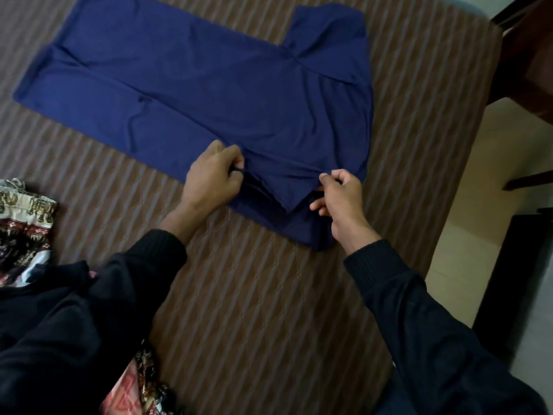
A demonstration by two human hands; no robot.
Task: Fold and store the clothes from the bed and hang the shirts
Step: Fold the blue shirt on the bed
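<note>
**Blue shirt laid flat, both hands pinching near sleeve to fold**

The blue shirt lies spread on the bed, hem twd 9–10 o'clock, collar/shoulder end twd 2–3 o'clock. Flat layout prob. chosen so seams line up before folding; far sleeve at 1 o'clock looks already turned in over the body.

Left hand sits at the shirt's near edge, approx centre of frame, fingers curled, thumb & forefinger pinching a small ridge of fabric. Right hand at 3 o'clock from it, also grasping cloth: thumb & index nip the near sleeve's edge, other fingers tucked under the flap. Grip on both sides = clenched on the shirt, not released. Two pinch points apart along one edge suggest the near sleeve/side is abt to be lifted & laid over, keeping the fold line straight; that's a judgement only.

Patterned cloth lies at 9 o'clock on the bed, a second patterned piece at 6–7 o'clock, likely waiting their turn.

Hard to tell: collar & front hidden, so type of shirt unclear. Layers under right hand bunch dark; can't count folds. Patterned items cut off by frame edge & by the dark sleeve, so garment type unknown. Dark wooden furniture at 2 o'clock is only partly in view. No hanger or storage place visible.
</note>
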